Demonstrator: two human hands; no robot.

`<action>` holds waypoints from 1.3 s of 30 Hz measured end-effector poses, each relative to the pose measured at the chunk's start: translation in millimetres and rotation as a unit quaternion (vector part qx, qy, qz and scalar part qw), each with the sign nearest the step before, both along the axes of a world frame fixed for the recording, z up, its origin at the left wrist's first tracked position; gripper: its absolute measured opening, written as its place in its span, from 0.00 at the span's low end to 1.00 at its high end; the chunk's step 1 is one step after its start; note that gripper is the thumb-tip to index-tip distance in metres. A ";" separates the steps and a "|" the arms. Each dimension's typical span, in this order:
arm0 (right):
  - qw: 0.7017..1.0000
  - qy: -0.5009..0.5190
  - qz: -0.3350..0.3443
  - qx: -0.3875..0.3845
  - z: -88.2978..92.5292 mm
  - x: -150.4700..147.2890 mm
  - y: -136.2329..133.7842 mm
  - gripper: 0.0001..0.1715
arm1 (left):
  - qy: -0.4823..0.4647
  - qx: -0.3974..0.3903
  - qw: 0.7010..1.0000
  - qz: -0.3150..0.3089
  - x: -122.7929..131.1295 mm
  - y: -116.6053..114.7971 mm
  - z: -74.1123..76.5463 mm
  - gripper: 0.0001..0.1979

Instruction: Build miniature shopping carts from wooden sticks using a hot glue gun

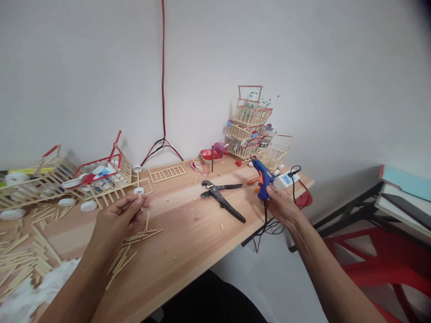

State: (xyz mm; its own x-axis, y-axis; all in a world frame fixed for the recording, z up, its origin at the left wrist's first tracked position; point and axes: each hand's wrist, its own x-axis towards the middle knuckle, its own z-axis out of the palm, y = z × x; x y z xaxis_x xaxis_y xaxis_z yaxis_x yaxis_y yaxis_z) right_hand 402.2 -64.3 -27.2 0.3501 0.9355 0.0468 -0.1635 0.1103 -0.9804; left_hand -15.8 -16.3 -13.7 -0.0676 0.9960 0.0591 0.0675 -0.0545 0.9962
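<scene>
My left hand point(123, 214) pinches a short wooden stick with a white disc point(138, 191) at its top end, over the left part of the wooden table. On the right, my right hand point(281, 202) is closed on the handle of a blue glue gun point(264, 177) with an orange trigger, its nozzle pointing up and left. Black pliers point(224, 202) lie between the hands. A flat ladder-like stick frame point(167, 173) rests near the wall. Loose cut sticks point(125, 260) lie beside and below my left hand.
Stick-built carts point(97, 177) holding small items stand at the left. Stacked stick baskets point(251, 119) and a red dish point(209, 155) are by the wall. More sticks point(25, 260) and white cloth point(43, 287) lie front left. Cables hang off the table's point(188, 233) right edge, near a red stool point(377, 264).
</scene>
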 end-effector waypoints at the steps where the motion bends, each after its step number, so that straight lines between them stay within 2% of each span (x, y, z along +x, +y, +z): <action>1: 1.000 0.013 0.016 0.016 4.5 -8.5 0.7 0.23 | -0.002 0.002 1.000 0.000 0.1 0.1 -0.5 0.22; 4: 0.996 0.040 0.067 0.053 22.9 -41.9 5.4 0.22 | -0.020 0.017 1.000 -0.002 1.7 -0.1 -0.7 0.21; 9: 0.977 0.091 0.149 0.123 51.1 -117.5 26.6 0.19 | -0.029 0.045 0.999 -0.003 4.9 -2.0 3.7 0.17; 13: 0.961 0.128 0.225 0.097 56.2 -175.2 50.8 0.18 | -0.014 0.066 0.997 0.024 0.7 -2.7 7.7 0.15; 17: 0.931 0.151 0.325 0.067 51.4 -209.9 65.7 0.19 | 0.000 0.079 0.995 0.061 -7.6 -1.9 11.4 0.13; 20: 0.919 0.108 0.371 0.076 42.4 -219.8 71.4 0.20 | 0.008 0.092 0.992 0.091 -11.5 -0.9 14.0 0.12; 23: 0.914 0.022 0.393 0.102 30.6 -220.6 75.8 0.20 | -0.002 0.089 0.992 0.084 -11.5 0.3 13.8 0.13; 25: 0.916 -0.024 0.388 0.097 25.0 -218.8 77.7 0.20 | -0.029 0.074 0.995 0.060 -9.7 1.7 11.1 0.13; 29: 0.948 -0.074 0.303 0.057 24.2 -215.8 79.3 0.19 | -0.061 0.038 0.997 0.010 -2.8 4.2 4.0 0.15; 31: 0.953 -0.097 0.284 0.035 26.6 -215.7 80.1 0.20 | -0.051 0.021 0.998 -0.025 2.4 3.8 2.5 0.16; 34: 0.945 -0.133 0.297 0.026 29.1 -216.5 80.6 0.20 | -0.011 0.001 0.997 -0.075 11.3 -0.5 4.0 0.16; 39: 0.921 -0.155 0.353 0.054 29.4 -218.2 77.6 0.13 | 0.049 -0.017 0.990 -0.131 20.3 -9.6 7.4 0.17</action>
